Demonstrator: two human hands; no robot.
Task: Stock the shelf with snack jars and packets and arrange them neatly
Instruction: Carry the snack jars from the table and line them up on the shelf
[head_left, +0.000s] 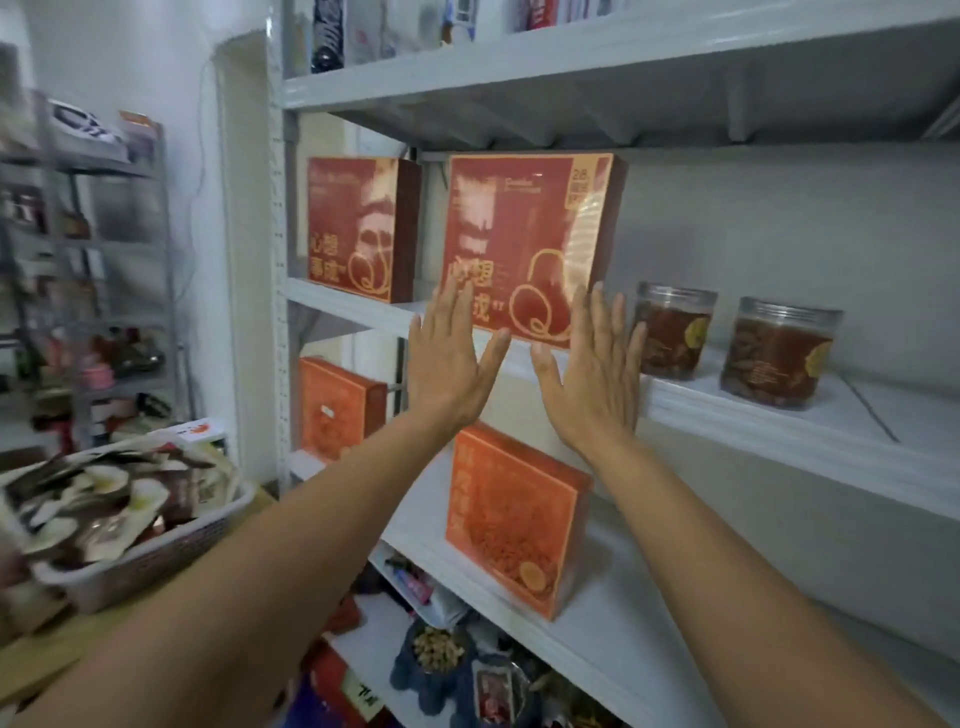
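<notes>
Left hand (451, 358) and right hand (592, 366) flat, gripping nothing, against red box (530, 234) face, likely squaring it; next: even push, aligning with neighbour box (353, 228).

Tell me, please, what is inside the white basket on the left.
The white basket holds a loose heap of snack packets, mostly white and dark brown. Anything beneath the top layer is covered, so the basket's bottom cannot be seen.

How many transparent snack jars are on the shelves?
2, both on the middle shelf: left jar beside the right hand, right jar further right. Others may be hidden off-frame.
</notes>
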